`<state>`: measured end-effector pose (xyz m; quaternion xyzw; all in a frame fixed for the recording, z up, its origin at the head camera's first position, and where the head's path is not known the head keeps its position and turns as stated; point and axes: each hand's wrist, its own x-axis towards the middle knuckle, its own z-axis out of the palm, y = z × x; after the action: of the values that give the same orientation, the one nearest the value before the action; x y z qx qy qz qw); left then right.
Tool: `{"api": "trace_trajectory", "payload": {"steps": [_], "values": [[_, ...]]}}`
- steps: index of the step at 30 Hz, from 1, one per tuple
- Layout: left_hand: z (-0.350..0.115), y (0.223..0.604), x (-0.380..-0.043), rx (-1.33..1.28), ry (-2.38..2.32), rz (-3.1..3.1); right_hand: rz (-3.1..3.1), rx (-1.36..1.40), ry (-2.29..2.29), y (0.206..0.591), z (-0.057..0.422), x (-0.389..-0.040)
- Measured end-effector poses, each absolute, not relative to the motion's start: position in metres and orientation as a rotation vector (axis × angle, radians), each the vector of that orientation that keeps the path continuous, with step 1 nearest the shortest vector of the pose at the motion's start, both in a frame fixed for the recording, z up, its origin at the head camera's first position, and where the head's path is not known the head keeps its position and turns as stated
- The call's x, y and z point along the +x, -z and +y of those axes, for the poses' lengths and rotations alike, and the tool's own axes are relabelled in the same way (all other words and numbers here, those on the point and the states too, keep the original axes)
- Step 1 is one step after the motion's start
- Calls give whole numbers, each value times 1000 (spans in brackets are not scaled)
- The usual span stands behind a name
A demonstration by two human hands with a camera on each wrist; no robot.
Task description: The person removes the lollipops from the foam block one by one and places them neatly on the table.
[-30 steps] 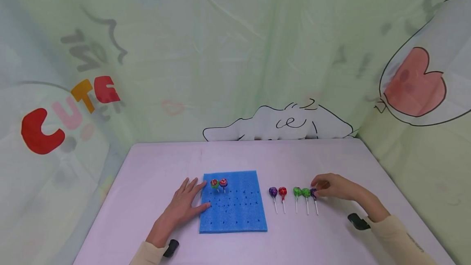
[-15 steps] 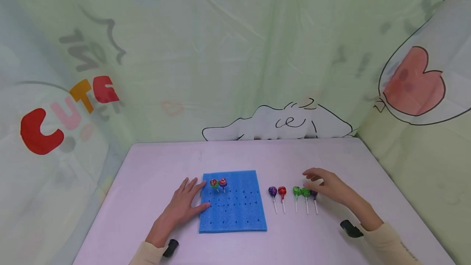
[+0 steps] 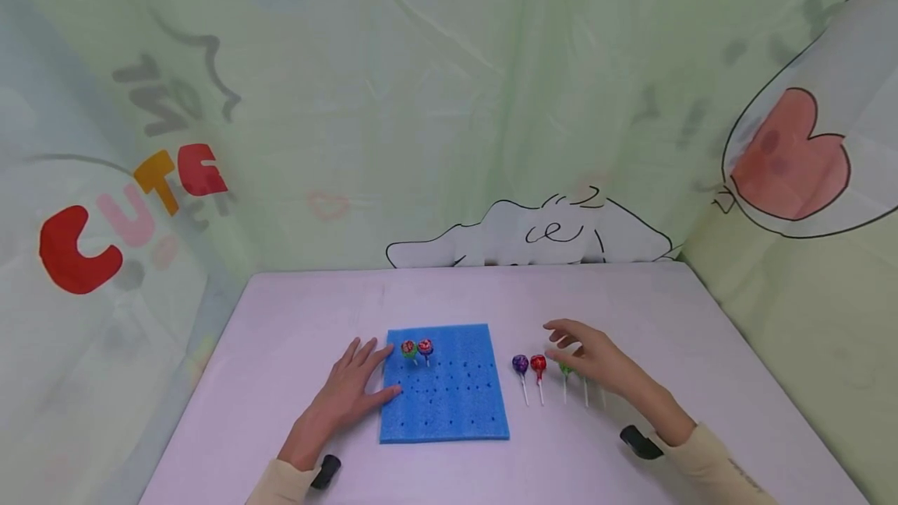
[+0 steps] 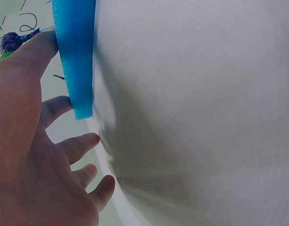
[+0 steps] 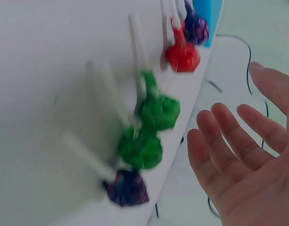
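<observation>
A blue foam board (image 3: 449,411) with rows of small holes lies on the table. Two wrapped lollipops, a green-and-red one (image 3: 409,348) and a purple-red one (image 3: 425,347), stand in its far left part. My left hand (image 3: 351,388) rests at the board's left edge, thumb and index finger touching it, fingers spread. To the right of the board lie a purple lollipop (image 3: 520,365), a red lollipop (image 3: 538,364), two green lollipops (image 5: 159,112) and another purple lollipop (image 5: 127,188). Over the green ones hovers my right hand (image 3: 592,353), fingers loosely bent and holding nothing; it partly hides them in the head view.
The table (image 3: 316,294) is covered in pale cloth. Printed curtains (image 3: 449,139) hang behind it and at both sides. A black wrist strap piece (image 3: 641,443) shows at my right sleeve, another black piece (image 3: 326,472) at my left.
My right hand has moved left from the rightmost purple lollipop to above the green ones, without carrying anything. The left hand and the board have stayed in place.
</observation>
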<state>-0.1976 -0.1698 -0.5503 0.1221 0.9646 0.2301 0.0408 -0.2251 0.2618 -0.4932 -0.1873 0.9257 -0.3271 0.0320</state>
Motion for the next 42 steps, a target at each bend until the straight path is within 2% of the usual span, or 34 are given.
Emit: {"api": "trace_trajectory", "payload": {"steps": [14, 42], "values": [[-168, 547, -200, 353, -714, 2962, 2804, -824, 1074, 492, 209, -230], [-170, 550, -197, 361, -711, 2955, 2907, -1144, 734, 492, 130, -230]]}}
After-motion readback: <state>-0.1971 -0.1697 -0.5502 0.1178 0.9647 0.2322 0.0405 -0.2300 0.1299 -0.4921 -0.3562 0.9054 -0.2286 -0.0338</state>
